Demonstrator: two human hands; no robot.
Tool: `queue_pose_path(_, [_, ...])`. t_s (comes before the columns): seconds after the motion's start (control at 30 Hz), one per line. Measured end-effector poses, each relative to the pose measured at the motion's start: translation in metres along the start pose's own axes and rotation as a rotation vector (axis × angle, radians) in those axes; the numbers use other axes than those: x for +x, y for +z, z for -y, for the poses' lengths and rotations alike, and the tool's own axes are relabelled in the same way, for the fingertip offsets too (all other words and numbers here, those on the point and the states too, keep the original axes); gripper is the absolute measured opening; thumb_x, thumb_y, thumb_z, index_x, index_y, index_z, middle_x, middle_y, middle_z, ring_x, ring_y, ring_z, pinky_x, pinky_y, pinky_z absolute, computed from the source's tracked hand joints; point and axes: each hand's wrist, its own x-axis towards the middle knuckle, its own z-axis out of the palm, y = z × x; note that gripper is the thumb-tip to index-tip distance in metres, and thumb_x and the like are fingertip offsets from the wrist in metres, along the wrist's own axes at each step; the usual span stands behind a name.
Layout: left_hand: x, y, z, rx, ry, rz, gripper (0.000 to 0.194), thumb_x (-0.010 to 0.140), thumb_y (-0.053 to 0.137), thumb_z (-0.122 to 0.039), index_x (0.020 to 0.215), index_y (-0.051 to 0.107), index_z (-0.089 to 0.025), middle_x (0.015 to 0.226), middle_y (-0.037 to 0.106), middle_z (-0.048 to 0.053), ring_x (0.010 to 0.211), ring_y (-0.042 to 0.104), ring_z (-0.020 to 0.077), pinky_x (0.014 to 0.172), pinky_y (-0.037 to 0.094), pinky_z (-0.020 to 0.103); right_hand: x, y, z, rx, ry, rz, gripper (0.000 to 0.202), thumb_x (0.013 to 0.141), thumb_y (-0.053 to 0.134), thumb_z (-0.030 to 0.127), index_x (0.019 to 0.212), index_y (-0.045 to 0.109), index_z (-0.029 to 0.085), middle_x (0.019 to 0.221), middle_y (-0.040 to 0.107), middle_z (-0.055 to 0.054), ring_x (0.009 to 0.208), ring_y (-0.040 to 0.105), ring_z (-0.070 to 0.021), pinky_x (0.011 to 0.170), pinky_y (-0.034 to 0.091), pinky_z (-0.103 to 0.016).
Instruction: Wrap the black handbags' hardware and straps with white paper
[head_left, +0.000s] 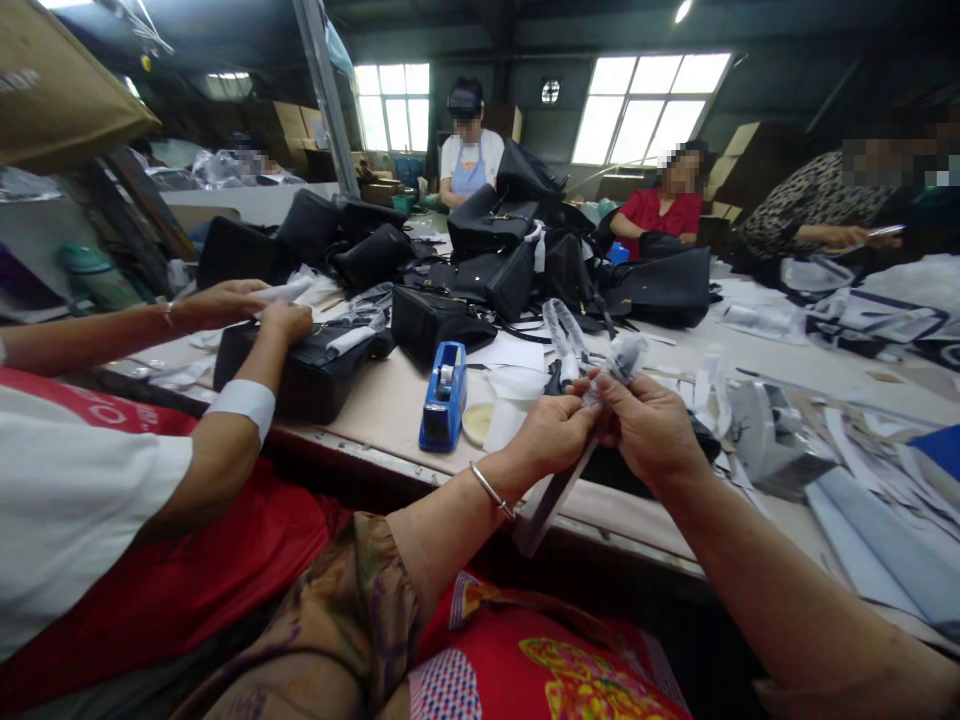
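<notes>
Left of the blue tape dispenser [435, 424], I saw a co-worker's hands [286, 321] near a black bag [319, 385] whose inside was hidden from me, and the dispenser itself carried a roll of tape [446, 374]. To its right, on my feed, the left hand [564, 430] and right hand [654, 425] were together, both pinching a plastic-wrapped strip [553, 500], crinkled and clear at the grip, its greyish tail slanting down over the front edge of the table [386, 415].

My remote feed: beige worktop [386, 418] | lying on it: heaped black bags [431, 325] | blue tape dispenser [443, 405] | white paper sheets [511, 353]
</notes>
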Motion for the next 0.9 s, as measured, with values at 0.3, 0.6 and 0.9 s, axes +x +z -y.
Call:
queue_pose_path(0.3, [-0.003, -0.002, 0.0, 0.012, 0.034, 0.089, 0.04, 0.092, 0.05, -0.042, 0.074, 0.069, -0.011, 0.072, 0.071, 0.008, 0.067, 0.064, 0.0151, 0.062, 0.048, 0.024, 0.003, -0.004, 0.0, -0.067, -0.052, -0.006, 0.032, 0.071, 0.082, 0.035, 0.095, 0.071, 0.017, 0.084, 0.076, -0.004, 0.054, 0.062, -0.0123, 0.043, 0.048, -0.022])
queue_pose_path(0.6, [-0.003, -0.002, 0.0, -0.071, 0.017, 0.113, 0.044, 0.094, 0.047, -0.046, 0.081, 0.07, -0.011, 0.073, 0.073, 0.008, 0.062, 0.062, 0.0129, 0.061, 0.046, 0.022, 0.012, 0.001, 0.008, 0.121, -0.128, -0.074, 0.031, 0.067, 0.084, 0.027, 0.093, 0.07, 0.019, 0.081, 0.075, -0.002, 0.072, 0.072, -0.0177, 0.062, 0.06, -0.029])
queue_pose_path(0.9, [0.004, 0.008, -0.021, -0.151, -0.142, 0.118, 0.033, 0.096, 0.045, -0.036, 0.077, 0.061, -0.015, 0.064, 0.061, 0.001, 0.053, 0.056, 0.0102, 0.056, 0.046, 0.022, 0.003, -0.004, -0.004, 0.133, -0.067, -0.09, 0.033, 0.07, 0.083, 0.029, 0.097, 0.068, 0.018, 0.087, 0.076, -0.005, 0.055, 0.066, -0.0139, 0.038, 0.046, -0.019])
